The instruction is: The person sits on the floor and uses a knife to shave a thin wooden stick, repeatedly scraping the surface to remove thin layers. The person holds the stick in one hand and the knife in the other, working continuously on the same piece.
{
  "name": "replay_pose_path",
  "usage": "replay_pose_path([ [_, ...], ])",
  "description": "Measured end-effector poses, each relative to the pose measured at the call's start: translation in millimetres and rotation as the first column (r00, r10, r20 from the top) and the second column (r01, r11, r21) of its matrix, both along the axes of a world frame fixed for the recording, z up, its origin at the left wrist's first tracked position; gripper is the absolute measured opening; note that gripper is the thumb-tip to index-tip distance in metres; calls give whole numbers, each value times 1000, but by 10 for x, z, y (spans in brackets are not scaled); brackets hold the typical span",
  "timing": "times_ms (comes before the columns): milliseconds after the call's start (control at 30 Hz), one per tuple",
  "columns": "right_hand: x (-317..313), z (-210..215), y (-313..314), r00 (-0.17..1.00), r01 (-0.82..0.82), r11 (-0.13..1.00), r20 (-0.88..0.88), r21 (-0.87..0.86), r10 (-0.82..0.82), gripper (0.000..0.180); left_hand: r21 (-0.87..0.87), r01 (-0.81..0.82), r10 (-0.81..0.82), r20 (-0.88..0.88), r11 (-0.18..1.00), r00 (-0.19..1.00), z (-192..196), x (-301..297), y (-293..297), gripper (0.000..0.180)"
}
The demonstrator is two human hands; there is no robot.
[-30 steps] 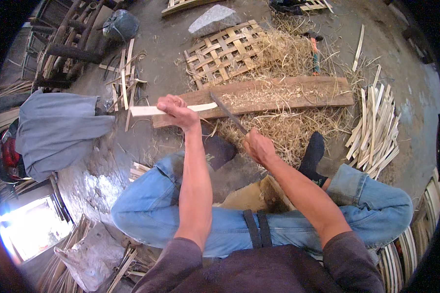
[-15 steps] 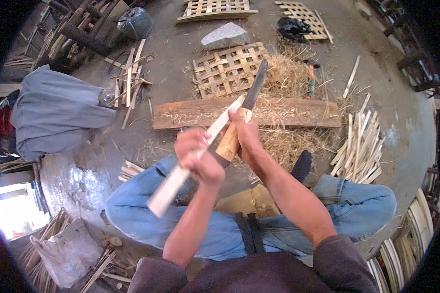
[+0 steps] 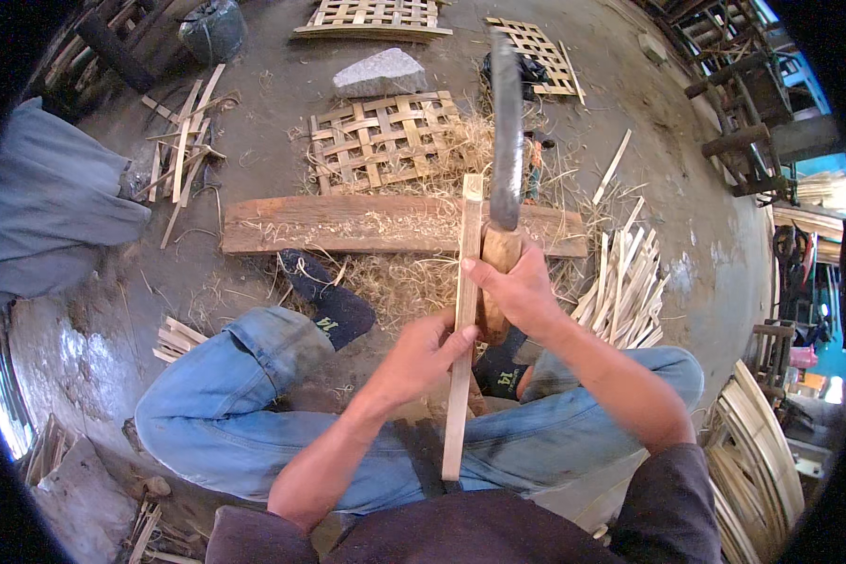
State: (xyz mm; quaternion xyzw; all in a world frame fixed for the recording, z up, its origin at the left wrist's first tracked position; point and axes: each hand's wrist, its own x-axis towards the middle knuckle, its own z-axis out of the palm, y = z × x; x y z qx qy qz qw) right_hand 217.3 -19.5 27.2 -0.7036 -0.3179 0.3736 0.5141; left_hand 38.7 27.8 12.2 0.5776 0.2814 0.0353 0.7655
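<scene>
My left hand [image 3: 421, 350] grips a long, pale bamboo strip [image 3: 458, 404], its thumb lying along the face. The strip stands nearly lengthwise over my lap, one end pointing away from me. Wrapped around the wooden handle of a knife [image 3: 507, 141] is my right hand [image 3: 522, 287], with its thumb reaching over to the strip. The long, slightly blurred blade points away from me, beside the strip's far end. Both hands are close together above my crossed legs.
A wooden board [image 3: 348, 226] lies across the floor ahead, with curled shavings [image 3: 423, 291] around it. Beyond are a woven lattice panel [image 3: 385, 141] and a grey stone [image 3: 379, 73]. Loose strips [image 3: 620, 282] are heaped at the right; a grey cloth [image 3: 56, 197] hangs at the left.
The strip has swung from a slant to nearly straight ahead, and the knife has turned more upright in view. My left hand's motion blur is gone. The whole view has shifted rightward.
</scene>
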Motion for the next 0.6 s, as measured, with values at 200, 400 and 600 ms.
replay_pose_path([
  [200, 259, 348, -143, 813, -315, 801, 291, -509, 505, 46, -311, -262, 268, -24, 914, 963, -266, -302, 16, 30],
  [400, 380, 50, -282, 466, -391, 749, 587, -535, 663, 30, -381, -317, 314, -73, 868, 947, -236, -165, 12, 35],
  [600, 260, -112, -312, 232, -370, 704, 673, -606, 702, 25, 57, -313, 318, -184, 948, 930, -203, -127, -85, 27],
])
